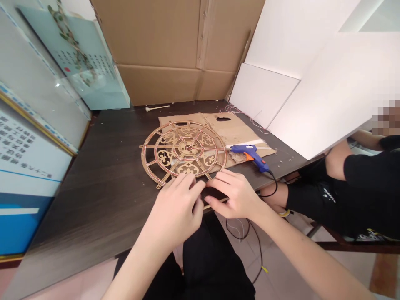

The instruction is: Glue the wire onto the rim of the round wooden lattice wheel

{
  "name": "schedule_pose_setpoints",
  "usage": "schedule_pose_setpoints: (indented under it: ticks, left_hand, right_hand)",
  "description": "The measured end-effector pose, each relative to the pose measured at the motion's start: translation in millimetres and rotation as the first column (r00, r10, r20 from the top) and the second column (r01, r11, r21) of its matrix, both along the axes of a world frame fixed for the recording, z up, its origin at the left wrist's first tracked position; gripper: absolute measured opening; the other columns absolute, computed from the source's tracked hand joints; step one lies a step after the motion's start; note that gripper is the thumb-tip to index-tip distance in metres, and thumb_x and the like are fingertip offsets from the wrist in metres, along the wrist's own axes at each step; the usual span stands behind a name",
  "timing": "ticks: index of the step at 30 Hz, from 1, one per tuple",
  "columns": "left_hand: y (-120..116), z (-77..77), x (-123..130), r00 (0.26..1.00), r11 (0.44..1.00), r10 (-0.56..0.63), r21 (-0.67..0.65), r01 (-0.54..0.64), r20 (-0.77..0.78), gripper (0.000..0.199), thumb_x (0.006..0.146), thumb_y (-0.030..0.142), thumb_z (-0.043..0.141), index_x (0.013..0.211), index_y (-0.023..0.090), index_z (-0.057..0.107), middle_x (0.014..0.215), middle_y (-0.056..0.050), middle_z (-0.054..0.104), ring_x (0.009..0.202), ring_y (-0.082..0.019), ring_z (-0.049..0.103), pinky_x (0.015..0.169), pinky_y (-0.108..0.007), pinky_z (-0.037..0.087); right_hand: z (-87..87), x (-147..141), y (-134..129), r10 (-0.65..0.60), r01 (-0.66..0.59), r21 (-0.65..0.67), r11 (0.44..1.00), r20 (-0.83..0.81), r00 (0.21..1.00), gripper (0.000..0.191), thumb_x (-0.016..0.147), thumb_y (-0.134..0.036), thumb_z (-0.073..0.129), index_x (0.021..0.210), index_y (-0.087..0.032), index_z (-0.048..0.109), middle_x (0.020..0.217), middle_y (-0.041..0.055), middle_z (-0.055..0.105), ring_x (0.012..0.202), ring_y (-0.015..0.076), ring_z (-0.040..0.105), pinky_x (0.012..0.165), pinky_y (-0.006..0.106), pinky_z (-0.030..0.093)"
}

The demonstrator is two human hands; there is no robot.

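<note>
Resting: wooden wheel [184,151] flat on dark table [103,187], partly over cardboard [231,129].
Left hand [178,206]: fingers curled together at wheel's near rim.
Right hand [234,193]: fingertips pinched on a thin strip there.
Beside: glue gun [250,155].

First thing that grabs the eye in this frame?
The round gold fretwork disc, lying flat on the dark table, partly over a cardboard sheet. The left hand and right hand meet at its near edge. Right of the disc lies a blue glue gun.
</note>
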State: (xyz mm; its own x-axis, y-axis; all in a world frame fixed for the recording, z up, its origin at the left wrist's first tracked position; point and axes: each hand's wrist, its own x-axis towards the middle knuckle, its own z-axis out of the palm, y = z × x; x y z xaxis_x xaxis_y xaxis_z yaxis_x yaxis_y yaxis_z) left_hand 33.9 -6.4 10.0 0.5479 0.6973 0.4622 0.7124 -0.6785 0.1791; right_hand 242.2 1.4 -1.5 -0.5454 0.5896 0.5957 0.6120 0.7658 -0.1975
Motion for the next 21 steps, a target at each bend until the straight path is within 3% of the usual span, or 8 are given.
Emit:
schedule_pose_setpoints:
  ticks: [12, 17, 21]
  left_hand:
    - [-3, 3.7, 0, 0.999, 0.999, -0.031, -0.012, 0.030, -0.029, 0.016, 0.092, 0.010, 0.048, 0.095, 0.019, 0.061, 0.092, -0.006, 0.052, 0.087, -0.025, 0.053, 0.070, -0.038, 0.044]
    - [-3, 6.1, -1, 1.000, 0.999, -0.030, -0.023, 0.030, 0.001, 0.020, 0.092, 0.009, 0.047, 0.100, 0.019, 0.062, 0.094, -0.006, 0.053, 0.089, -0.024, 0.054, 0.073, -0.038, 0.047]
    - [-3, 6.4, -1, 0.999, 1.000, -0.022, -0.012, 0.022, 0.028, 0.023, 0.093, 0.009, 0.046, 0.103, 0.020, 0.064, 0.095, -0.006, 0.055, 0.087, -0.023, 0.055, 0.072, -0.038, 0.049]
  right_hand:
    - [-1.5, 0, -1, 0.012, -0.011, 0.016, 1.000, -0.034, 0.999, 0.027, 0.100, -0.034, 0.056, 0.096, -0.012, 0.071, 0.083, 0.0091, 0.066, 0.074, 0.0220, 0.055, 0.065, 0.037, 0.048]
    - [2.1, -1, -4, -0.014, 0.027, 0.061, 0.998, -0.202, 0.979, 0.019, 0.097, -0.029, 0.058, 0.101, -0.015, 0.070, 0.084, 0.0078, 0.066, 0.072, 0.0201, 0.056, 0.065, 0.035, 0.048]
    - [-9.5, -4, -41, -0.120, 0.181, 0.110, 0.977, -0.418, 0.901, 0.020, 0.093, -0.017, 0.058, 0.110, -0.018, 0.068, 0.078, 0.0043, 0.061, 0.066, 0.0181, 0.053, 0.059, 0.033, 0.045]
